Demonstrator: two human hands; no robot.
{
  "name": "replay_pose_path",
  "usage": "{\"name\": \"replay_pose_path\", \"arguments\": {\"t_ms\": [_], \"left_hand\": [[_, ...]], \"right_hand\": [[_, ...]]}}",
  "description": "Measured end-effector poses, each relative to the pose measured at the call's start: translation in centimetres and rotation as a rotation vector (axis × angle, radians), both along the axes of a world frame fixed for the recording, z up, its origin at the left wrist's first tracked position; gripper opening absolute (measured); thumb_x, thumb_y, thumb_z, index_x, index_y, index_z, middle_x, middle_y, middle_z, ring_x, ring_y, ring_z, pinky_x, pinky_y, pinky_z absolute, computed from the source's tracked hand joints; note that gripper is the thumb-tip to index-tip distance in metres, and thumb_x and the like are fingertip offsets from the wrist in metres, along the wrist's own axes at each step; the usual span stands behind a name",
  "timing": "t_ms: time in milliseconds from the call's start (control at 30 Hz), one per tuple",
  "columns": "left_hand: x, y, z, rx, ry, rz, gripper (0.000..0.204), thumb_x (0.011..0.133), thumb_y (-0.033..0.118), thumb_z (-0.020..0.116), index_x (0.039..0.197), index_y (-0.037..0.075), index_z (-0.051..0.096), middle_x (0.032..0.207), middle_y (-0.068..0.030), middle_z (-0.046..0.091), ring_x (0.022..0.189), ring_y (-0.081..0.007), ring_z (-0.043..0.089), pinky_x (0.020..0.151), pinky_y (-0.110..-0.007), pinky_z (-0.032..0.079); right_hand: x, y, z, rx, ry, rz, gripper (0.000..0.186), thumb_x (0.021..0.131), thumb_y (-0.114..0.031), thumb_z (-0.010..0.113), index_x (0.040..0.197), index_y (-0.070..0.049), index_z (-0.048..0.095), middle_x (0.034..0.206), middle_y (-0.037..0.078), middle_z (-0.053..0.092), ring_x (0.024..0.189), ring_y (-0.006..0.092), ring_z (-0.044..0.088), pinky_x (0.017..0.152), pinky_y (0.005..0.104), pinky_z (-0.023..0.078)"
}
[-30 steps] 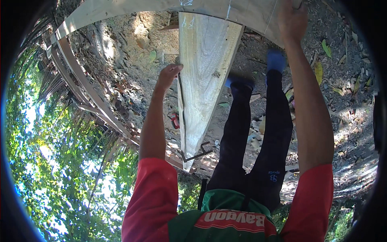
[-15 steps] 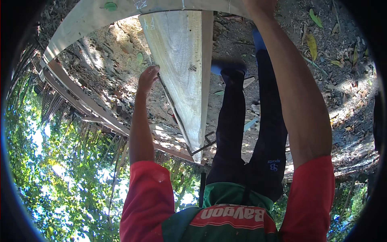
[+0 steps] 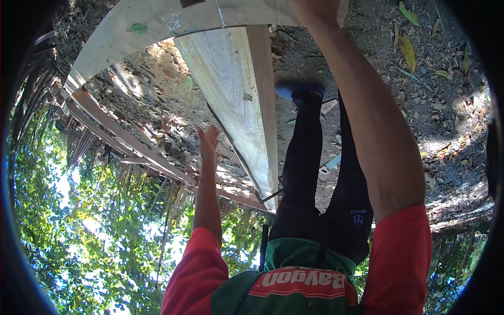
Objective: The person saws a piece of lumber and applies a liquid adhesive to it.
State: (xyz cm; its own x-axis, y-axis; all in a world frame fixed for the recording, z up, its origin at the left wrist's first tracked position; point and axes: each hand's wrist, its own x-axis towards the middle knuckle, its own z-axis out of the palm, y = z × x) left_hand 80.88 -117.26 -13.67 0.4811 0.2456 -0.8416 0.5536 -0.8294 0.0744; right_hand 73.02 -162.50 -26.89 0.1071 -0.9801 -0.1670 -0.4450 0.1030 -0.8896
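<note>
A long thick board (image 3: 231, 89) with a pale, grainy face runs from the far middle toward me, narrowing with perspective to the near end by my legs. Along its left side lies a thin dark metal bar (image 3: 239, 155) with a bent, hooked end. My left hand (image 3: 208, 140) hangs in the air left of the board, fingers stretched and holding nothing. At the top edge my right hand (image 3: 317, 11) rests at a wide pale plank (image 3: 118, 39) lying crosswise; its fingers are cut off by the picture's edge.
Chalk-like marks and a green leaf (image 3: 138, 28) are on the crosswise plank, with a dark block (image 3: 192, 2) at its far edge. Long timbers (image 3: 126, 142) stretch along the left. My blue-shod foot (image 3: 299, 88) stands right of the board on leaf-strewn dirt.
My left hand has come off the left edge of the board and bar, drawing back toward me with its fingers opening. The view has shifted slightly; my right hand stays at the plank.
</note>
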Motion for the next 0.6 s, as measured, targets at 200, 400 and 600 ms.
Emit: {"name": "replay_pose_path", "arguments": {"t_ms": [200, 400, 600], "left_hand": [[1.4, -1.4, -1.1, -0.019, 0.231, -0.056, 0.115, 0.085, 0.086, 0.010, 0.148, -0.007, 0.033, 0.151, -0.0241, 0.039, 0.142, -0.0336, 0.036, 0.119, -0.047, 0.019], [1.8, -1.4, 0.0, 0.008, 0.360, -0.069, 0.115, 0.083, 0.089, 0.010, 0.151, -0.002, 0.030, 0.153, -0.0219, 0.036, 0.146, -0.0326, 0.030, 0.120, -0.046, 0.016], [0.6, 1.5, -0.1, -0.011, 0.310, 0.007, 0.116, 0.082, 0.089, 0.008, 0.151, -0.003, 0.028, 0.156, -0.0216, 0.032, 0.147, -0.0324, 0.027, 0.120, -0.048, 0.012]], "right_hand": [[-0.2, 0.3, -1.4, -0.044, 0.114, 0.011, 0.066, 0.090, -0.048, 0.063, 0.121, 0.010, 0.054, 0.112, 0.032, 0.061, 0.103, 0.0457, 0.061, 0.087, 0.0473, 0.049], [0.0, 0.3, -0.4, -0.069, 0.057, -0.037, 0.068, 0.090, -0.049, 0.063, 0.122, 0.010, 0.054, 0.110, 0.031, 0.061, 0.102, 0.0452, 0.061, 0.086, 0.0466, 0.050], [0.2, 0.1, -0.4, -0.055, 0.064, -0.014, 0.065, 0.091, -0.048, 0.062, 0.120, 0.009, 0.055, 0.108, 0.030, 0.062, 0.099, 0.0454, 0.062, 0.084, 0.0471, 0.051]]}}
